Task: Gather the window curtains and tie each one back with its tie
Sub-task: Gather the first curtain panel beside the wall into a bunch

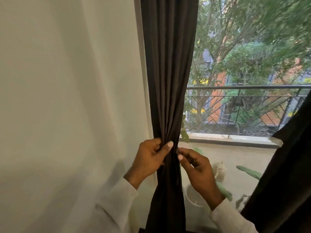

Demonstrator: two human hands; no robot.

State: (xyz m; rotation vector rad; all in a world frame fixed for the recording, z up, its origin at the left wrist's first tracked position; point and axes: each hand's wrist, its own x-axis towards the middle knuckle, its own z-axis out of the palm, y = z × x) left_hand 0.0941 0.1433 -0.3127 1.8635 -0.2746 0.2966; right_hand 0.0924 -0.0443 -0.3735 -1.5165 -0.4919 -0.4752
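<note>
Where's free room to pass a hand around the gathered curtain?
Free: left of the dark curtain, along the pale wall, and right above the hands, toward the railing. Crowded: at the cinch, where left hand and right hand meet, and lower right by the white pot.

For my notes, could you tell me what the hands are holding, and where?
Both hands grip the dark curtain at its gathered waist: left hand around it, right hand pinching beside.
</note>
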